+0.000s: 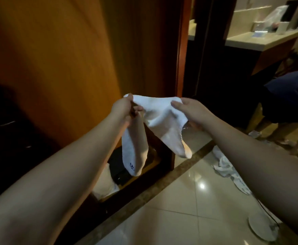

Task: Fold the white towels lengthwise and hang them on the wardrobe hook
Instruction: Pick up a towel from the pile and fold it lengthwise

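Note:
A small white towel [162, 121] hangs in the air in front of the wooden wardrobe door [56, 59]. My left hand [125, 108] pinches its top left corner, and a long end with a small blue mark droops below that hand. My right hand [190, 110] grips the top right edge, thumb on the near face. The towel sags between the two hands, and a second end hangs down to the right. No hook is in sight.
Another white towel [227, 167] lies crumpled on the glossy tiled floor [189, 209] at right. A dark bag and white cloth sit in the open wardrobe base [119, 174]. Another person [286, 99] bends over at right, near a vanity counter [261, 39].

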